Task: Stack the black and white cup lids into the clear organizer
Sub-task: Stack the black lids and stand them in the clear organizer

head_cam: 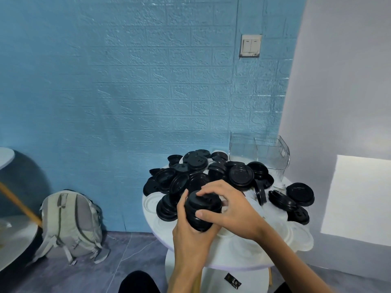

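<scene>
Left hand [191,227] fingers curled under black lid stack [201,210]; right hand [228,208] fingers pinch its top. Clear organizer [262,157] well beyond fingers; loose nesting could spill stack in transit.

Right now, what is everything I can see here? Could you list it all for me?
stack of black lids: one stack, black, held in both hands above the table's near edge
loose black lids: many, black, heaped across the table
white lids: several, white, lying under and beside the black ones
clear organizer: one, transparent, at the table's far right, looks empty
round table: one, white, centre
backpack: one, grey, on the floor against the blue wall
light switch: one, white, on the wall
small dark packet: one, on the floor under the table
left hand: grips the stack from below
right hand: holds the stack's top
</scene>
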Motion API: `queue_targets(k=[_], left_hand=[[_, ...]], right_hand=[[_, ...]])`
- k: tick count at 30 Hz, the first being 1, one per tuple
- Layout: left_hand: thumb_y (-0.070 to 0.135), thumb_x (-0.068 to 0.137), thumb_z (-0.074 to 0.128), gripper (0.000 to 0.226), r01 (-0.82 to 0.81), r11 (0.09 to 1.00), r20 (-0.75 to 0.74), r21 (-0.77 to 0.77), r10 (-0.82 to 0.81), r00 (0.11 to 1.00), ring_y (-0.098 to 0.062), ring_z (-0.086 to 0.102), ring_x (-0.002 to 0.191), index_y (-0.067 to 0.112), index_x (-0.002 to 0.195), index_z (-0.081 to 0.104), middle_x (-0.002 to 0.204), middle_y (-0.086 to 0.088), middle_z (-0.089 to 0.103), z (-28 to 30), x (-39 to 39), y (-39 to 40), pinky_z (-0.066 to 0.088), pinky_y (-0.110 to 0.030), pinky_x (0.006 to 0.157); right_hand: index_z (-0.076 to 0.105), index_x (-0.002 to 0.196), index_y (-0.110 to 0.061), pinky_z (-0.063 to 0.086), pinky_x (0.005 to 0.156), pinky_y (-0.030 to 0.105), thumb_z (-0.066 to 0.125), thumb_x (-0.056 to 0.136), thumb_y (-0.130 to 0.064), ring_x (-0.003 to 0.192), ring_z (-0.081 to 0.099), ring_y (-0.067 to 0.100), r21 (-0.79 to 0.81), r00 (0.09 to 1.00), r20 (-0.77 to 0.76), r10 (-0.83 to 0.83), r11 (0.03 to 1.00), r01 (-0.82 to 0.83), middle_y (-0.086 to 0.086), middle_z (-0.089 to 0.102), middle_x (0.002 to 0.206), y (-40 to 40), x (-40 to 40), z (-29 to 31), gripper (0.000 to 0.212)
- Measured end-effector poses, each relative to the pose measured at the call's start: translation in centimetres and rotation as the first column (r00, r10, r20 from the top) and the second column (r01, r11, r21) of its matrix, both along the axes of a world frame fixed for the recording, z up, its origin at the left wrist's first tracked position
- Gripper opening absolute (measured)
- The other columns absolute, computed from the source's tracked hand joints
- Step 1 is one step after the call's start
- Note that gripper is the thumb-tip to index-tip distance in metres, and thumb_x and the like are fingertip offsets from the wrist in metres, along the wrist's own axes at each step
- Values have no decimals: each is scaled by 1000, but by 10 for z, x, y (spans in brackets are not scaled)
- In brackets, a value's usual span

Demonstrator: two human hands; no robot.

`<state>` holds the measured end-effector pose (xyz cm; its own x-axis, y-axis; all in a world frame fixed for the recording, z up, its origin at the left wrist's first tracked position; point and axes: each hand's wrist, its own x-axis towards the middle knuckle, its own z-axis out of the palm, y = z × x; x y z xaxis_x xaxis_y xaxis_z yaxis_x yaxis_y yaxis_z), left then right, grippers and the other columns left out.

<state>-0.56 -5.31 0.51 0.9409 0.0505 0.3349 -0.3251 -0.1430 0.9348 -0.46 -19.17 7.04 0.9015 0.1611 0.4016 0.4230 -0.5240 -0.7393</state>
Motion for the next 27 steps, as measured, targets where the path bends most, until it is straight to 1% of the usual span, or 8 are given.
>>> queue_targets(k=[3, 8, 12, 14, 17, 21, 24, 27], left_hand=[[23, 69, 93, 99, -1, 1000, 19, -18, 1, 1000, 23, 59, 99, 60, 138, 33, 105, 58, 53, 2, -3, 1, 48, -7, 82], [19, 68, 92, 92, 5, 998, 38, -58, -3, 999, 18, 61, 101, 60, 133, 40, 109, 51, 58, 6, -4, -1, 47, -4, 81], [13, 67, 93, 88, 36, 994, 45, -103, -31, 998, 14, 63, 100, 57, 126, 45, 108, 43, 63, 6, -3, -3, 49, -7, 80], [7, 66, 93, 90, 53, 989, 31, -142, -49, 998, 10, 64, 102, 56, 126, 46, 111, 40, 63, 7, -3, -3, 54, -17, 85], [0, 65, 91, 97, 55, 981, 27, -186, -51, 998, 2, 66, 107, 54, 134, 48, 117, 33, 65, 8, -4, -4, 60, -39, 91], [2, 68, 92, 86, 64, 972, 45, -227, -55, 997, 1, 67, 109, 46, 131, 55, 117, 29, 67, 13, -3, -3, 59, -33, 93], [4, 70, 92, 74, 65, 970, 37, -235, -58, 998, 6, 64, 107, 40, 125, 58, 115, 30, 66, 15, -3, -1, 55, -27, 91], [1, 68, 92, 70, 61, 972, 44, -229, -52, 998, 6, 64, 104, 32, 122, 59, 111, 29, 67, 19, -3, 0, 52, -15, 86]], right_hand=[[72, 113, -39, 48, 108, 34, 83, 76, -46, 127, 55, 5, 83, 998, -42, 45, 996, -41, -22, 57, 128, 1, 0, -7, 40], [73, 113, -34, 45, 111, 32, 87, 79, -30, 129, 55, 4, 166, 994, -77, 72, 984, -58, -26, 56, 130, 2, -2, -10, 37], [76, 106, -34, 44, 112, 33, 90, 70, -29, 130, 55, 7, 284, 992, -90, 84, 957, -55, -20, 59, 130, 4, -2, -11, 39], [77, 104, -33, 47, 108, 31, 91, 69, -22, 129, 56, 7, 312, 989, -111, 95, 948, -56, -16, 60, 132, 5, -2, -12, 39], [79, 104, -22, 57, 88, 27, 88, 74, -5, 124, 59, 7, 384, 980, -168, 110, 923, -38, -8, 61, 133, 8, -4, -9, 35], [81, 96, -19, 48, 104, 27, 79, 88, -18, 122, 61, 7, 480, 980, -166, 112, 877, -19, -8, 66, 128, 13, -2, -6, 8], [82, 94, -14, 49, 100, 29, 73, 92, -12, 117, 63, 7, 525, 973, -213, 87, 850, 38, -8, 69, 122, 16, 2, -5, 10], [81, 98, -11, 53, 100, 30, 79, 81, -14, 116, 65, 8, 560, 968, -229, 106, 827, 42, -9, 72, 120, 18, 2, -2, 18]])
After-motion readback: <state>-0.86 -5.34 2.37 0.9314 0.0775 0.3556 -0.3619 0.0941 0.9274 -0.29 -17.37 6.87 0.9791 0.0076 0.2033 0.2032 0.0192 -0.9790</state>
